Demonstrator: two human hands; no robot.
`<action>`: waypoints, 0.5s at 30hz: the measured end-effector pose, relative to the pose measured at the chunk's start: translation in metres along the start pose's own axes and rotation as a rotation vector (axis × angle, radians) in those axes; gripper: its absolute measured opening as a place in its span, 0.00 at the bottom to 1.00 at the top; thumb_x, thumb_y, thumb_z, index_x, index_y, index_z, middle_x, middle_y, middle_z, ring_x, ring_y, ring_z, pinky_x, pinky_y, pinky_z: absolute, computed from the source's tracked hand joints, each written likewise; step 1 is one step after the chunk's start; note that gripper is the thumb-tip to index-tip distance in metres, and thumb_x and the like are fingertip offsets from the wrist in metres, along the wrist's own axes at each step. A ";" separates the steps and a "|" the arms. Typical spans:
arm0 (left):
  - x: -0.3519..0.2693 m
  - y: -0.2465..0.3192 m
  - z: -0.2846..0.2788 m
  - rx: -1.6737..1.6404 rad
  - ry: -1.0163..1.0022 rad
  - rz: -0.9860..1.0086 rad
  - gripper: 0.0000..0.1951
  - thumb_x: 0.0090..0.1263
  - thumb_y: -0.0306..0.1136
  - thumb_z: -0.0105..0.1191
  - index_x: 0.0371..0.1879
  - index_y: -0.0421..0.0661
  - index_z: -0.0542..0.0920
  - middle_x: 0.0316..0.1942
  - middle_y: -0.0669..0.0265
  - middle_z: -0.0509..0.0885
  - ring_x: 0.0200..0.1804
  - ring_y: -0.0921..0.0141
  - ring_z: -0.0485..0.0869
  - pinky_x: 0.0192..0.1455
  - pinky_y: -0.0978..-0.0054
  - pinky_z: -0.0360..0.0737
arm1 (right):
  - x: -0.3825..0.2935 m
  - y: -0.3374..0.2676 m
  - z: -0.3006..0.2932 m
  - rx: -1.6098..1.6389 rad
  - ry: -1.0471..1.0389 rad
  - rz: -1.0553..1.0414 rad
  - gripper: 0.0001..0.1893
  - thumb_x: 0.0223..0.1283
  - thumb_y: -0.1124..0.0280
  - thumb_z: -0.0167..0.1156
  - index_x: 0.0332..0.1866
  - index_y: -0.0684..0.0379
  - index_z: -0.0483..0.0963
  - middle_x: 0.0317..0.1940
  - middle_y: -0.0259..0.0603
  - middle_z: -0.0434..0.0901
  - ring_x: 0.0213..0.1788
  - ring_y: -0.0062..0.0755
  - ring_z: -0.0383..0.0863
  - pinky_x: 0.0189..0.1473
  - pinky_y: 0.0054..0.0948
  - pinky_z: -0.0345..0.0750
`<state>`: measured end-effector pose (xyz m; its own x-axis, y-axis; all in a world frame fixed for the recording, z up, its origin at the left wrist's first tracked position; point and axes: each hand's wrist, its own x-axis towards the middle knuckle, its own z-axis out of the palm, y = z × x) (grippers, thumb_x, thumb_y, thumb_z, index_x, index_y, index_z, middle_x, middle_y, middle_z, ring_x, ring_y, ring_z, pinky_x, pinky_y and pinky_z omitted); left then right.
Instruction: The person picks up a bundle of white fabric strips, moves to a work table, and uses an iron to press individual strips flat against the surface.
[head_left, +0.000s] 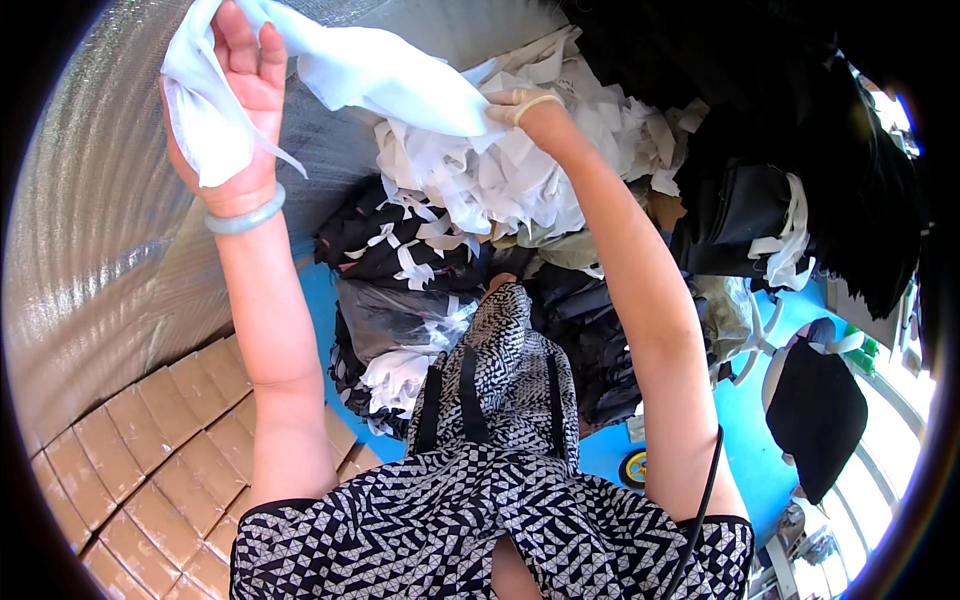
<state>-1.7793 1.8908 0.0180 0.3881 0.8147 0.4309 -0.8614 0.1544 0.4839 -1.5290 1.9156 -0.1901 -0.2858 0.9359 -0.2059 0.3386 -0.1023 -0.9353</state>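
A long strip of thin white fabric (397, 79) stretches between my raised hands. Its left end loops around the fingers and over the palm of my left hand (251, 90), which is turned up, with a pale bangle at the wrist. Pinched in the fingers of my right hand (525, 105) is the strip's other end; pale covers sit on some of those fingers. Behind and below the strip lies a big heap of white fabric pieces (480, 180). Bundles of black fabric tied with white strips (405, 247) are under that heap.
Stacked cardboard boxes (157, 457) stand at lower left beside a silvery, foil-like sheet (112, 247). Dark fabric (817, 172) hangs or is piled at upper right. On the blue floor (750, 450) are a white-legged stand (757, 337), a seat-like object with black cloth (817, 420) and a yellow wheel (635, 469).
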 end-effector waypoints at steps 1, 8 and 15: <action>0.002 0.000 -0.003 -0.005 0.010 0.002 0.18 0.68 0.33 0.46 0.54 0.36 0.71 0.57 0.55 0.73 0.59 0.62 0.73 0.63 0.53 0.66 | 0.008 0.012 -0.003 -0.004 0.015 0.009 0.16 0.54 0.62 0.60 0.49 0.52 0.79 0.34 0.32 0.81 0.36 0.18 0.76 0.44 0.18 0.70; -0.001 0.018 -0.008 -0.001 0.060 0.040 0.20 0.63 0.33 0.52 0.52 0.35 0.72 0.58 0.52 0.72 0.62 0.59 0.70 0.66 0.53 0.62 | 0.015 -0.022 -0.010 0.339 -0.037 0.166 0.14 0.58 0.66 0.57 0.48 0.54 0.78 0.29 0.27 0.79 0.30 0.15 0.75 0.32 0.15 0.68; -0.001 -0.002 -0.029 0.092 0.171 0.143 0.21 0.62 0.34 0.54 0.52 0.36 0.73 0.58 0.53 0.72 0.61 0.59 0.70 0.68 0.52 0.59 | -0.022 -0.055 -0.018 0.074 0.441 -0.168 0.11 0.55 0.70 0.56 0.43 0.54 0.80 0.33 0.42 0.83 0.31 0.31 0.82 0.37 0.26 0.77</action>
<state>-1.7875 1.9058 -0.0052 0.1966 0.9087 0.3683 -0.8670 -0.0144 0.4982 -1.5254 1.9068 -0.1288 0.0822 0.9937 0.0767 0.2511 0.0538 -0.9665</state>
